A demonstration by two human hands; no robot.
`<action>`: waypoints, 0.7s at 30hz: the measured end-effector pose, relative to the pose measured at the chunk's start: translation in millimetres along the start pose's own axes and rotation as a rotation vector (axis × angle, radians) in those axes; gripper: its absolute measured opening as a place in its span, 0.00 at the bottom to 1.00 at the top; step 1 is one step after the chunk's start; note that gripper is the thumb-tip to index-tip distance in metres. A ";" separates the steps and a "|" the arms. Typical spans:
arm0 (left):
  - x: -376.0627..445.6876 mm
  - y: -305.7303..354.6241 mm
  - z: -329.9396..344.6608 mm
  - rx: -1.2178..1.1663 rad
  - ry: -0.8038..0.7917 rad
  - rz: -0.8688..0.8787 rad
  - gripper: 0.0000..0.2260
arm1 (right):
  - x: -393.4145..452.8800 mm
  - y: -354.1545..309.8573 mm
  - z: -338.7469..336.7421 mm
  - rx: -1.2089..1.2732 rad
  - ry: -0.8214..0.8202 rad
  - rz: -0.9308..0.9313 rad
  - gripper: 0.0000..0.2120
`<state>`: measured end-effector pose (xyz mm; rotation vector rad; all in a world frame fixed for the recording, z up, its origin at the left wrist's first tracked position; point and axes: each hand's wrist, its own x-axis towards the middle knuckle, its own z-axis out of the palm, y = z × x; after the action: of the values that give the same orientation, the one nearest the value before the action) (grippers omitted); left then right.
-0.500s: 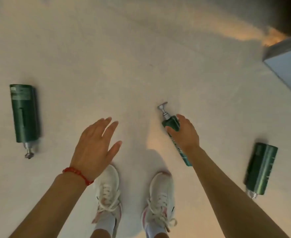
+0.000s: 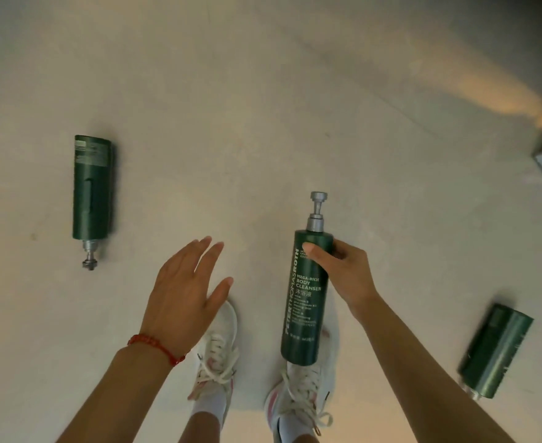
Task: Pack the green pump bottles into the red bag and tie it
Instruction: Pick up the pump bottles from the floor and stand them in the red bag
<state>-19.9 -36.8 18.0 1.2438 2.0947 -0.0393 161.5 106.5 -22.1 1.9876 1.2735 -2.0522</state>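
Right hand [image 2: 348,276] fingers pinch tall dark-green pump bottle [image 2: 304,292] off pale floor [image 2: 263,123], above white shoes [image 2: 298,394]; left hand [image 2: 183,292] spread, empty. Collecting step; red bag apparently out of view, needed next.

3 bottles: 1 lying on the floor [image 2: 295,91] at frame left [image 2: 92,190], 1 lying at lower right [image 2: 495,351], 1 held in the right hand [image 2: 343,273] at centre-right [image 2: 304,298], above the right shoe [image 2: 298,401]. Left hand [image 2: 186,292] sits centre, over the left shoe [image 2: 218,353], between the left and held bottles.
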 end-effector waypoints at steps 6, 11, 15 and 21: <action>-31.7 -18.0 -68.1 -0.212 0.135 -0.142 0.29 | -61.9 -83.2 41.1 0.024 -0.102 -0.070 0.03; -67.7 -44.1 -112.8 -0.383 0.256 -0.280 0.28 | -96.7 -146.7 84.1 -0.104 -0.158 -0.111 0.03; -91.6 -72.1 -128.9 -0.535 0.282 -0.370 0.27 | -113.4 -175.1 121.4 -0.180 -0.174 -0.138 0.03; -95.6 -119.4 -135.6 -0.740 0.244 -0.481 0.28 | -125.4 -203.1 178.1 -0.271 -0.120 -0.142 0.03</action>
<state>-158.2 -126.1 139.3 0.3077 2.2471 0.6399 -68.9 81.8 165.2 1.6787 1.6082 -1.8971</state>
